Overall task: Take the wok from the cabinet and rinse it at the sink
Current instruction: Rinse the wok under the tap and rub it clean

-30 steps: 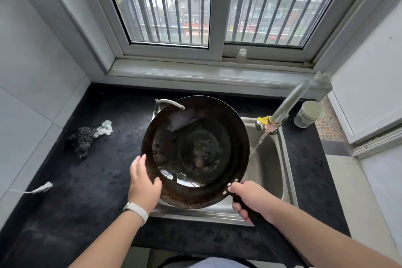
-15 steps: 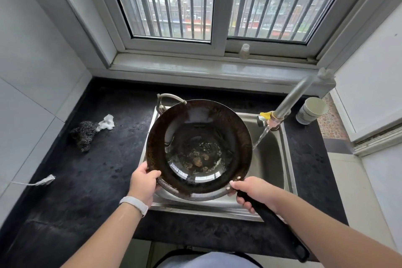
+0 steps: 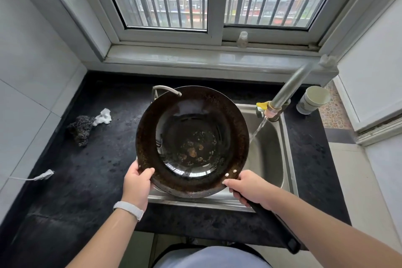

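A dark, rusty-rimmed wok (image 3: 192, 141) is held over the left part of the steel sink (image 3: 269, 156), with a little water and brown specks pooled in its bottom. My left hand (image 3: 137, 183) grips the wok's near-left rim, thumb over the edge. My right hand (image 3: 248, 187) is closed around the black handle (image 3: 280, 233), close to where it joins the pan. The metal tap (image 3: 285, 93) reaches in from the right, and a thin stream of water (image 3: 257, 129) falls into the sink just past the wok's right rim.
The black countertop (image 3: 91, 180) surrounds the sink. A steel scourer (image 3: 81, 127) and a white rag (image 3: 104, 116) lie at the left, and a white cable end (image 3: 44, 175) nearer the wall. A pale cup (image 3: 313, 99) stands at the right. The windowsill holds a small bottle (image 3: 242, 39).
The wok has levelled out from its tilt toward me, so the water now pools in the bottom. My left hand went from resting open beside the rim to gripping it.
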Demonstrator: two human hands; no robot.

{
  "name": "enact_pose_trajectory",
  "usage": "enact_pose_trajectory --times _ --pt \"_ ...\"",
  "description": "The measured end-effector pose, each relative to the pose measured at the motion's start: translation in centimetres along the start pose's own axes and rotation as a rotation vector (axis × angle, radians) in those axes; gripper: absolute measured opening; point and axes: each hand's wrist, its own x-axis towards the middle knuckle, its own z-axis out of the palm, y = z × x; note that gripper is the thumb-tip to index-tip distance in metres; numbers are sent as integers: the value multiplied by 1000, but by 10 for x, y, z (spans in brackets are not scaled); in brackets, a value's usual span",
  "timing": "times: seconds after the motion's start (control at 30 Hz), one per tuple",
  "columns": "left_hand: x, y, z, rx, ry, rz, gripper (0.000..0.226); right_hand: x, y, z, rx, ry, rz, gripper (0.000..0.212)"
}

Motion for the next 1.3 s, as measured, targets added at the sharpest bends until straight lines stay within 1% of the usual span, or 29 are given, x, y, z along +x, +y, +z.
enact_pose_trajectory --times 0.13,0.2,0.27,0.33,0.37,0.43,0.53,0.63,0.73,0.97,1.03,1.1,1.13,1.17,1.2,1.23,1.27,1.3 --pt "2 -1 -1 75 43 34 30 0 -1 -4 0 -24 -31 34" --pt "-3 3 2 123 74 90 34 1 0 -4 -3 -32 -33 35" --pt "-11 9 4 216 134 204 45 3 3 -5 4 -34 -21 34" --pt "-20 14 6 371 208 386 54 4 6 -6 9 -37 -9 33" --pt "-24 15 7 459 217 492 57 4 7 -6 7 -40 -6 32" --pt "-31 17 14 615 145 663 56 4 9 -9 5 -43 -4 32" --pt "-38 19 33 697 -64 747 52 4 11 -12 9 -43 -2 32" --pt "-32 20 61 732 -266 730 48 6 12 -15 16 -49 -1 31" --pt "-23 29 99 711 -425 632 44 7 14 -18 17 -47 19 32" --pt "-7 77 208 560 -590 399 36 12 19 -29 5 -66 55 33" --pt "-2 88 237 615 -657 392 35 13 19 -32 7 -79 57 32" --pt "2 97 260 734 -717 466 38 14 20 -35 0 -86 66 32" --pt "3 101 270 737 -783 480 39 15 20 -36 1 -89 72 32" --pt "-1 107 276 748 -811 444 37 16 20 -37 3 -91 74 31" --pt "-2 109 283 740 -818 437 29 16 20 -38 4 -94 73 30" --pt "-6 115 287 764 -849 379 16 17 20 -39 5 -98 69 30" --pt "-7 118 293 747 -854 331 15 17 20 -40 8 -104 67 29" --pt "-6 115 293 825 -857 462 22 17 20 -41 13 -107 67 29"
